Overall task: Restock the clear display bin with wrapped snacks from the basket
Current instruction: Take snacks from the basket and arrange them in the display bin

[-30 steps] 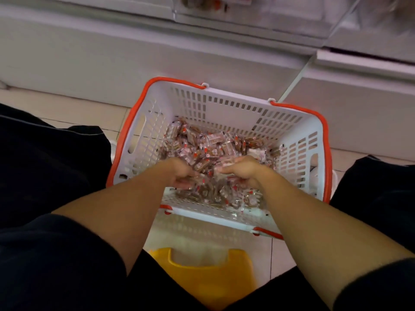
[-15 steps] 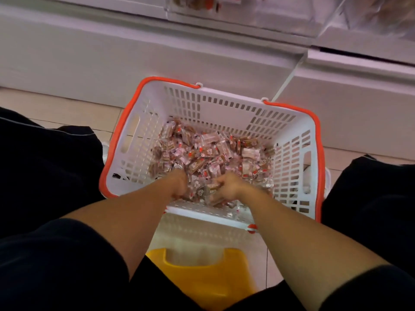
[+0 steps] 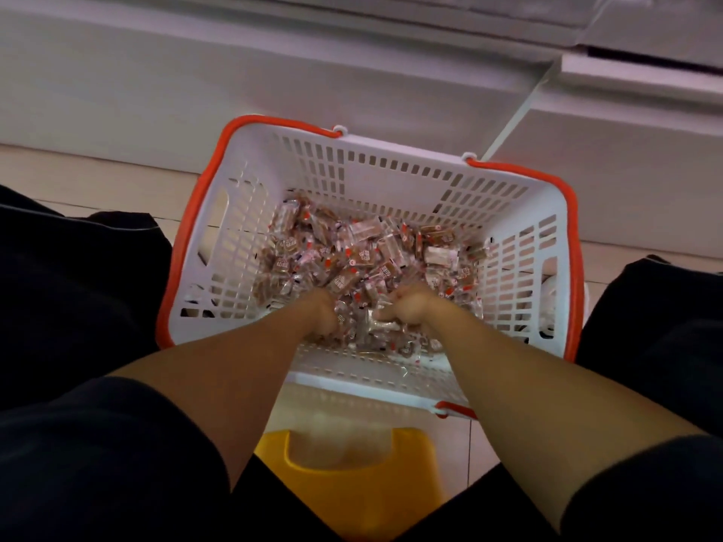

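Left hand (image 3: 321, 312) digs into the snacks (image 3: 364, 256), fingers curled round a clutch of them at center frame. Just right of it, the right hand (image 3: 410, 307) does likewise, gripping wrappers. All of it sits in the basket (image 3: 520, 213), mid-frame. Looks like the scooping step; next, lift both handfuls to the bin, which isn't in shot.

Dim, flat indoor light with a cool violet cast on the white shelf base (image 3: 274, 76). Dark clothing at both lower corners loses all detail. Small glints on the wrapped snacks (image 3: 364, 248); their print is soft. Slight motion smear around both hands. Wide-angle bowing bends the shelf lines near the edges.
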Action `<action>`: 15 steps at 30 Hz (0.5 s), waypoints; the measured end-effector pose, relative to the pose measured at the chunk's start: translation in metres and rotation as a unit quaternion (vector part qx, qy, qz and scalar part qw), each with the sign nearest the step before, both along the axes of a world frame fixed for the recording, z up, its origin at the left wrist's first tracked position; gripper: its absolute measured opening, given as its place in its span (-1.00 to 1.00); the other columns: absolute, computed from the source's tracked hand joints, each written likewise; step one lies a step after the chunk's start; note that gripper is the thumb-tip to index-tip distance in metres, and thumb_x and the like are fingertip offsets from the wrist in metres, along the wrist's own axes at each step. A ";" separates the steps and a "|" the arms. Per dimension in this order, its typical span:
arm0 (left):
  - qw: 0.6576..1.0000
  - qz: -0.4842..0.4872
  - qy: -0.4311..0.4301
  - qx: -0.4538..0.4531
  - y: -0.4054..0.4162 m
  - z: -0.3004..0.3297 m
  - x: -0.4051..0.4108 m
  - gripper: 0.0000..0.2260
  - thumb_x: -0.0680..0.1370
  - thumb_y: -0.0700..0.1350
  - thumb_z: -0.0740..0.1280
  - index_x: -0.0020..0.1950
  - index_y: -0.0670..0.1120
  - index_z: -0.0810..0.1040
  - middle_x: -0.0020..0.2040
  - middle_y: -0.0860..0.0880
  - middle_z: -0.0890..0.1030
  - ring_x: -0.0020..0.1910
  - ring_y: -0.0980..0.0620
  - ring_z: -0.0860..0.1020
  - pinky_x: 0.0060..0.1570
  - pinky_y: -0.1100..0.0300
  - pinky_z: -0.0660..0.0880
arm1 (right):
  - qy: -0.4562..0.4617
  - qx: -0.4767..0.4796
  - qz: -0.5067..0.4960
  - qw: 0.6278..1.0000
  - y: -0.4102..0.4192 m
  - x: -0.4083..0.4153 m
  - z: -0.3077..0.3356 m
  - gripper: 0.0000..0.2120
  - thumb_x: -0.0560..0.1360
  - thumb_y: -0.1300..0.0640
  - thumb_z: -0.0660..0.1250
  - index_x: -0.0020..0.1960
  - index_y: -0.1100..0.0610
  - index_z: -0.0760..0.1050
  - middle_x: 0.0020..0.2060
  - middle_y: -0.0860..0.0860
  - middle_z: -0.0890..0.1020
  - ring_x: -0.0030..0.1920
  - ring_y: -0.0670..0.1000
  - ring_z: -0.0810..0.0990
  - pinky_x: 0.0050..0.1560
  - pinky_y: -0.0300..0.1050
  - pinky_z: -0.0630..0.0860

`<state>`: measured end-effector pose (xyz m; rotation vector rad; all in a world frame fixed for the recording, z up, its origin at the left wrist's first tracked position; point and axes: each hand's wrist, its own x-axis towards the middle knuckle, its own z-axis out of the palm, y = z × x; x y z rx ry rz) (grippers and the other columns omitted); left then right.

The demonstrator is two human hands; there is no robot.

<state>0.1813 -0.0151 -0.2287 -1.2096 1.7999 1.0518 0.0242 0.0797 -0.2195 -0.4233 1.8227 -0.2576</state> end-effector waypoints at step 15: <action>0.791 0.378 0.303 0.372 -0.030 0.066 -0.013 -0.68 0.62 0.01 0.08 0.17 -0.17 0.48 -0.19 -0.15 0.61 -0.29 -0.05 0.60 -0.26 0.08 0.58 | -0.162 -0.227 -0.138 0.950 -0.011 -0.030 0.094 -0.70 0.48 0.39 0.41 0.19 0.21 0.54 -0.10 0.10 0.63 -0.22 0.01 0.62 -0.15 0.07 0.69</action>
